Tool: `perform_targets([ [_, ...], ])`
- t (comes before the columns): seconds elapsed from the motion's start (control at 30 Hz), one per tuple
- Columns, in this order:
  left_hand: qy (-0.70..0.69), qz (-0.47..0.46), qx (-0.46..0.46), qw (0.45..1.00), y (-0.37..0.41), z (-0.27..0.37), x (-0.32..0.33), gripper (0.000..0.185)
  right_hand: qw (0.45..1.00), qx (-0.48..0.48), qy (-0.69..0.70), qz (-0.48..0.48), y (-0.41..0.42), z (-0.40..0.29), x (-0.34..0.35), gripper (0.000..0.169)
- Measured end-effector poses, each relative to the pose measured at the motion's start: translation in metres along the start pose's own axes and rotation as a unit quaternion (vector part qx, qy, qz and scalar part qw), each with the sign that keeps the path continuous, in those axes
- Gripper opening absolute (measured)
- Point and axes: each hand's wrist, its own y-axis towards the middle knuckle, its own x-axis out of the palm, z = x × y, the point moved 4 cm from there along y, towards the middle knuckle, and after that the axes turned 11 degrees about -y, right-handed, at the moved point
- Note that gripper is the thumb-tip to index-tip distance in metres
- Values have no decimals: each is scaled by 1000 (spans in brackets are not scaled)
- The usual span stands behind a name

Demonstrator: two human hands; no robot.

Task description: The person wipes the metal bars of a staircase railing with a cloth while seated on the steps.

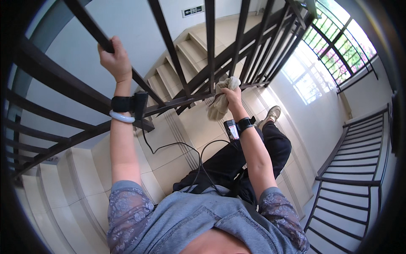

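My left hand [115, 60] is closed around a dark upright bar of the stair railing [90, 25], at the upper left. A beige cloth [220, 103] is bunched in my right hand [233, 96], beside the lower rail and the feet of the railing's bars. Part of the cloth hangs down past my fingers. Each wrist carries a black strap with a small device [233, 129], and a black cable runs from them towards my waist. A pale bangle [122, 116] circles my left wrist.
Tiled steps [171, 74] lie beyond the railing, and more steps [76, 177] descend at the lower left. One shoe [273, 113] rests on a tiled step. A barred window [336, 47] is at the upper right, with another dark railing [352, 181] at the right.
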Motion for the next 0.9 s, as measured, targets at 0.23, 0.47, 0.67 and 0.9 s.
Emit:
perform_targets([
  [0.23, 45, 5, 32, 998, -3, 0, 0, 24, 995, 15, 95, 36, -31, 7, -71, 30],
  [0.47, 98, 10, 94, 991, -6, 21, 12, 23, 997, 8, 68, 35, -33, 28, -113, 31],
  [0.67, 128, 14, 36, 991, -11, 24, 9, 21, 990, 18, 125, 63, -40, 1, -103, 32],
  [0.9, 104, 45, 13, 993, -19, 2, -7, 18, 973, -153, 142, -101, 35, -138, -97, 47],
])
